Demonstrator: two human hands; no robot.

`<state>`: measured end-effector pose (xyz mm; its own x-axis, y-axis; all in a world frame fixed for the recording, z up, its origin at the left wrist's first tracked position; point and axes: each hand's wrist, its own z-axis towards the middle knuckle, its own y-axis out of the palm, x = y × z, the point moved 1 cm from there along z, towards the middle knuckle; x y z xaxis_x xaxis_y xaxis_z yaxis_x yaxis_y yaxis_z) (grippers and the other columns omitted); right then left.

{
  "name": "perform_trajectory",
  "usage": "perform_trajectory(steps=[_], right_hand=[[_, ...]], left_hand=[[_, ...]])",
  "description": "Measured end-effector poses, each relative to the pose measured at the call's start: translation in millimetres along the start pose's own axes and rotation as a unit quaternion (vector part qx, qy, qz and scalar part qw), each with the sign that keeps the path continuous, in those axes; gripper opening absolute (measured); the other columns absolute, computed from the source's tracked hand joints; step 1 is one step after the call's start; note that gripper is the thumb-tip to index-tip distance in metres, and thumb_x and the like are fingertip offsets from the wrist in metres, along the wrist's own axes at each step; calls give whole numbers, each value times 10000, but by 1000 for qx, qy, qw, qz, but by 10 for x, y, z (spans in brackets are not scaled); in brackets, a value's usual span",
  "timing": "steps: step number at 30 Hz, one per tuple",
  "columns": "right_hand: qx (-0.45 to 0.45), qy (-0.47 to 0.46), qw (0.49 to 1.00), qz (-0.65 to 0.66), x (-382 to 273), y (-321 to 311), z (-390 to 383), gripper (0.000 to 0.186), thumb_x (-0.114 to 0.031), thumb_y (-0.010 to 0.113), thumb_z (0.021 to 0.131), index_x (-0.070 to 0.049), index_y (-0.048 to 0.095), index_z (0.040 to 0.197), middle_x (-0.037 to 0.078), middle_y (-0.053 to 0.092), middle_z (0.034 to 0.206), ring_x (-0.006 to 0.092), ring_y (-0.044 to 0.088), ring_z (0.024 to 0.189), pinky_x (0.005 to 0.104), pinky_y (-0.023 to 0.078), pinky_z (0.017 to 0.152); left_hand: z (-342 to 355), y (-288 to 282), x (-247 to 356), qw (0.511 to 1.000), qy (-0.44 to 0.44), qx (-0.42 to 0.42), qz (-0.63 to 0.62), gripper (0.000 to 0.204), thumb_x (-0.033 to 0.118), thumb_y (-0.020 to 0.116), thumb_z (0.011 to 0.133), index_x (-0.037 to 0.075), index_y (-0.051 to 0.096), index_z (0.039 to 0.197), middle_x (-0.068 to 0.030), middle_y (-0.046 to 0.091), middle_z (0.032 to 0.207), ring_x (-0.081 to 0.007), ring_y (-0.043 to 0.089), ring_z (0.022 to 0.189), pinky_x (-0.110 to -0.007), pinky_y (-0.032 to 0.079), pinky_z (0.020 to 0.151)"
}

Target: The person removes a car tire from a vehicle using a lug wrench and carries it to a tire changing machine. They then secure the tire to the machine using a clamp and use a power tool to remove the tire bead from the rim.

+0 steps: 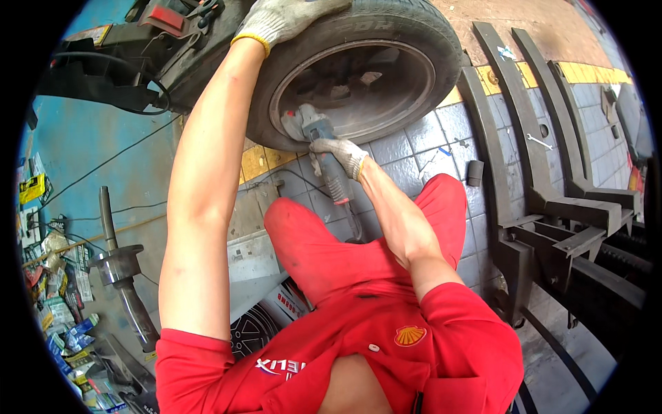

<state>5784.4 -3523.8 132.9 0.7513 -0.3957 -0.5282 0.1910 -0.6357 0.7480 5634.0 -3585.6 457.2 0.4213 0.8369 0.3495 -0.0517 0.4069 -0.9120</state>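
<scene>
A car wheel with a black tyre (261, 114) and a dusty metal rim (414, 110) stands upright before me. My left hand (293, 19), in a white knit glove with a yellow cuff, holds the tyre's top left edge; its fingertips run to the picture's upper rim. My right hand (341, 153), gloved too, is wrapped round a blue-grey angle grinder (334, 181). The grinder's head lies at the rim's lower left edge, where tyre and rim meet. Whether its disc touches the metal is hard to make out. A cord hangs from the grinder's back end.
To the right stands a dark steel frame (507, 103) with long bars, a wrench (539, 142) on it. A black cylinder (474, 173) sits on the tiles. At left are a machine arm (103, 90), a shaft with a flange (117, 265) and scattered packets (62, 324).
</scene>
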Motion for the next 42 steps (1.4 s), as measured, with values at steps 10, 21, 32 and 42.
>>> perform_trajectory(steps=[10, 21, 32, 42], right_hand=[[71, 47, 992, -92, 26, -232, 29, 242, -178, 802, 907, 17, 674, 971, 127, 669, 771, 256, 693, 630, 382, 612, 596], [95, 33, 991, -85, -35, -225, 86, 271, -200, 820, 884, -4, 656, 974, 109, 660, 749, 251, 676, 584, 389, 600, 572], [17, -3, 999, -41, 87, -67, -102, 297, -181, 804, 894, 19, 663, 1063, 135, 696, 808, 243, 684, 600, 383, 586, 578], [68, -23, 991, -114, 156, -369, -25, 334, -180, 822, 865, 10, 635, 1067, 99, 652, 764, 231, 673, 591, 388, 584, 561]], left_hand=[[-21, -34, 6, 1000, 4, 7, 27, 884, 638, 707, 906, 0, 589, 1507, -232, 584, 1547, -357, 550, 1450, -390, 411, 1221], [39, 17, 51, 1000, -6, 3, 27, 887, 654, 693, 908, 11, 591, 1510, -230, 567, 1565, -351, 528, 1470, -387, 390, 1238], [52, 42, -3, 1000, -3, 6, 27, 886, 650, 696, 910, 6, 589, 1508, -225, 580, 1552, -349, 553, 1446, -388, 407, 1225], [66, 66, 37, 999, -5, 13, 30, 886, 639, 707, 910, -3, 586, 1508, -226, 594, 1537, -345, 567, 1434, -384, 419, 1213]])
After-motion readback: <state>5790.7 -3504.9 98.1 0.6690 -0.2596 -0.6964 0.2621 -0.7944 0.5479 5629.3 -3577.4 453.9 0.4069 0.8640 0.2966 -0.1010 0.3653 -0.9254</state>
